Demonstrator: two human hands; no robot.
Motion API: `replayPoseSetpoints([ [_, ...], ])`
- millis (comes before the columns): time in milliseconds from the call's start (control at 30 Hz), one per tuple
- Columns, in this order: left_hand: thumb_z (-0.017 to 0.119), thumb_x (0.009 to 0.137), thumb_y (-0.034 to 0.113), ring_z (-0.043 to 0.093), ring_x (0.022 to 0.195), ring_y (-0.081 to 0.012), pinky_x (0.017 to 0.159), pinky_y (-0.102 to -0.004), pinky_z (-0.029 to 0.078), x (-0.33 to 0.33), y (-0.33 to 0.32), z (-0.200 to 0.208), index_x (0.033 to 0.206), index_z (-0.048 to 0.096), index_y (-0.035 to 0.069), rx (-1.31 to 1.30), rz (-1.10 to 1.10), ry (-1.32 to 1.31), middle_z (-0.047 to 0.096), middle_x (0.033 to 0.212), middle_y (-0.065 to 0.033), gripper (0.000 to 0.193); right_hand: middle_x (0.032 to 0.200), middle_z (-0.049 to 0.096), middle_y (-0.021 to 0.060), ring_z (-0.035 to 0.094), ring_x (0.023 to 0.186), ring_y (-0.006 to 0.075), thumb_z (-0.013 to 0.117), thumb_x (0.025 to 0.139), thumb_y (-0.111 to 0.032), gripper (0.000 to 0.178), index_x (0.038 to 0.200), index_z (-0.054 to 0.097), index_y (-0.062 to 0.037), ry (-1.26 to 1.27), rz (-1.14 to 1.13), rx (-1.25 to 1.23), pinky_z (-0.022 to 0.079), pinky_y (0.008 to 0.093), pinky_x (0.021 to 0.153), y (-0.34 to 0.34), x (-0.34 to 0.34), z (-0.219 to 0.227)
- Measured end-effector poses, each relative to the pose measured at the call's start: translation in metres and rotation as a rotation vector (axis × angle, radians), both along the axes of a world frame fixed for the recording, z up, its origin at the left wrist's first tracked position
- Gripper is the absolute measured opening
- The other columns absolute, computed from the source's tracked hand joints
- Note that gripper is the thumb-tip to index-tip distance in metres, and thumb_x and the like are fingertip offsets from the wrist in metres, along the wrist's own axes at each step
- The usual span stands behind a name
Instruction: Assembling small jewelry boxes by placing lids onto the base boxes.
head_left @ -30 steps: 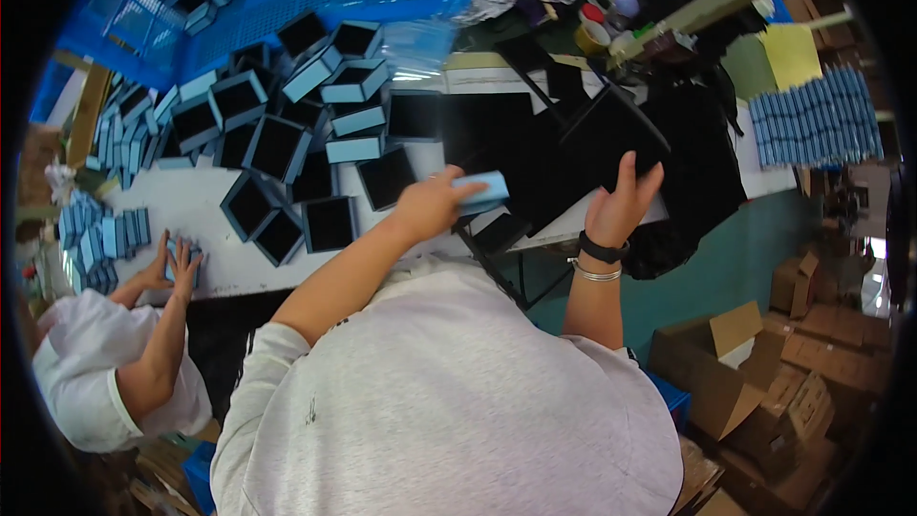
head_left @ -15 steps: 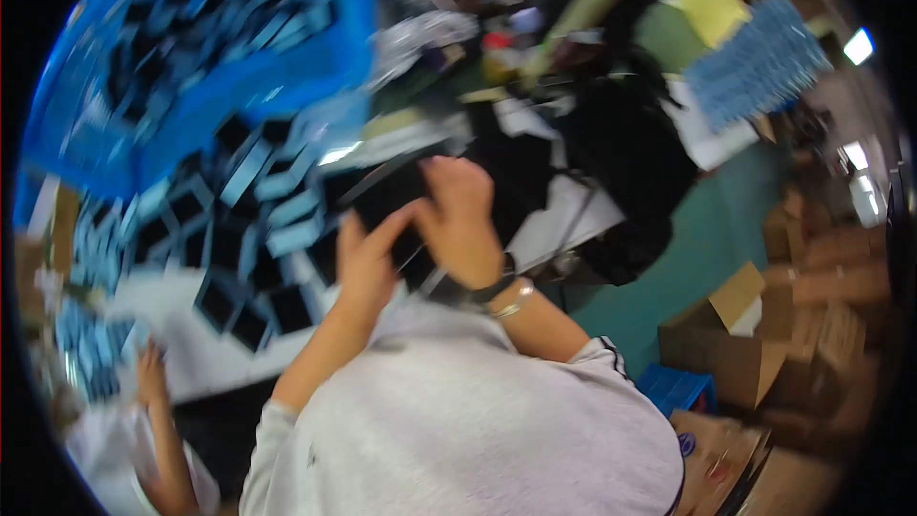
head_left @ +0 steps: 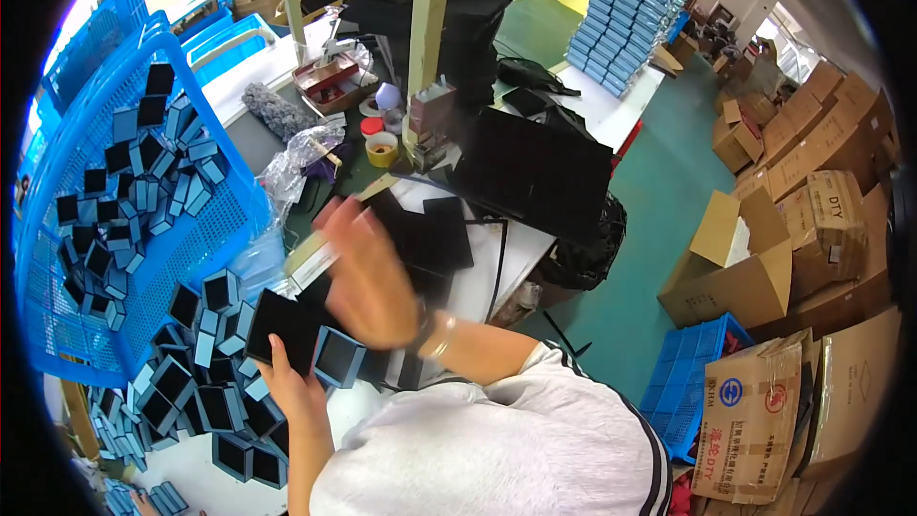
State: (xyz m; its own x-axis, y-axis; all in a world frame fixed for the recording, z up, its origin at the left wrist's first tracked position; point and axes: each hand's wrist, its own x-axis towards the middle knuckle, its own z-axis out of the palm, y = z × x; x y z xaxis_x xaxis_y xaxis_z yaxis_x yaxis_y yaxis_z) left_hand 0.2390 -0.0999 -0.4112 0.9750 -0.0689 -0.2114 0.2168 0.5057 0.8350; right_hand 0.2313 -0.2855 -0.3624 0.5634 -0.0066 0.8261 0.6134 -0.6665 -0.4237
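Note:
In my left hand (head_left: 298, 394) is a flat black square piece (head_left: 277, 320), with my thumb lying across its face and the other fingers mostly hidden behind it. A small light-blue box with a dark inside (head_left: 339, 359) sits just right of that hand. My right hand (head_left: 368, 277) is raised over the table, blurred by motion, its fingers stretched out and nothing visible in them. Black sheets (head_left: 430, 234) lie beyond it. Left of my left hand, many blue-and-black boxes (head_left: 205, 363) are heaped on the white table.
A large blue plastic basket (head_left: 191, 258) of similar boxes stands at left. Farther back are a yellow tape roll (head_left: 381, 149), a cream post (head_left: 430, 29) and a stack of wrapped blue boxes (head_left: 630, 14). Cartons (head_left: 731, 258) and a blue crate (head_left: 683, 387) line the right floor.
My hands were close together over a black piece; now they are apart, the right raised with fingers out. The view has swung, showing more of the far table and right-side floor.

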Motion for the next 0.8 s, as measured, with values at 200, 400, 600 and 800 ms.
replayPoseSetpoints([
  [200, 0.052, 0.094, 0.025, 0.05, 0.114, -0.0236, 0.089, -0.0407, 0.048, -0.007, 0.008, 0.011, 0.134, 0.037, 0.007, 0.066, -0.138, -0.085, 0.048, 0.126, -0.0115, 0.047, 0.147, 0.03, 0.0097, 0.029, 0.135, 0.0286, 0.054, 0.089, -0.03, 0.056, 0.139, 0.037, -0.012, 0.145, 0.287, -0.2, 0.021, 0.0437, 0.11, 0.012, 0.016, -0.05],
  [400, 0.056, 0.091, 0.025, 0.055, 0.108, -0.0275, 0.083, -0.0489, 0.05, -0.03, 0.051, 0.01, 0.131, 0.039, 0.008, 0.23, -0.208, -0.092, 0.054, 0.12, -0.0122, 0.046, 0.127, 0.051, 0.0132, 0.049, 0.115, 0.0287, 0.062, 0.084, -0.009, 0.043, 0.125, 0.048, -0.0044, 0.119, 0.223, 0.375, 0.042, 0.0364, 0.093, 0.012, -0.033, -0.018],
  [600, 0.063, 0.084, 0.021, 0.058, 0.101, -0.027, 0.087, -0.0399, 0.048, -0.065, 0.073, 0.005, 0.127, 0.043, 0.003, 0.229, -0.205, 0.145, 0.056, 0.115, -0.0138, 0.051, 0.081, 0.059, 0.014, 0.055, 0.061, 0.0253, 0.056, 0.086, -0.007, 0.016, 0.081, 0.061, 0.0062, -0.473, 0.427, 0.119, 0.046, 0.0355, 0.055, -0.015, -0.151, 0.134],
  [800, 0.063, 0.083, 0.017, 0.058, 0.101, -0.0273, 0.087, -0.0426, 0.049, -0.068, 0.067, -0.009, 0.123, 0.047, 0.004, 0.215, -0.488, 0.157, 0.057, 0.114, -0.0134, 0.045, 0.076, 0.059, 0.0046, 0.056, 0.062, 0.015, 0.059, 0.086, -0.01, 0.009, 0.088, 0.066, -0.0042, -0.437, 0.13, 0.019, 0.044, 0.0251, 0.05, 0.017, -0.213, 0.2],
])
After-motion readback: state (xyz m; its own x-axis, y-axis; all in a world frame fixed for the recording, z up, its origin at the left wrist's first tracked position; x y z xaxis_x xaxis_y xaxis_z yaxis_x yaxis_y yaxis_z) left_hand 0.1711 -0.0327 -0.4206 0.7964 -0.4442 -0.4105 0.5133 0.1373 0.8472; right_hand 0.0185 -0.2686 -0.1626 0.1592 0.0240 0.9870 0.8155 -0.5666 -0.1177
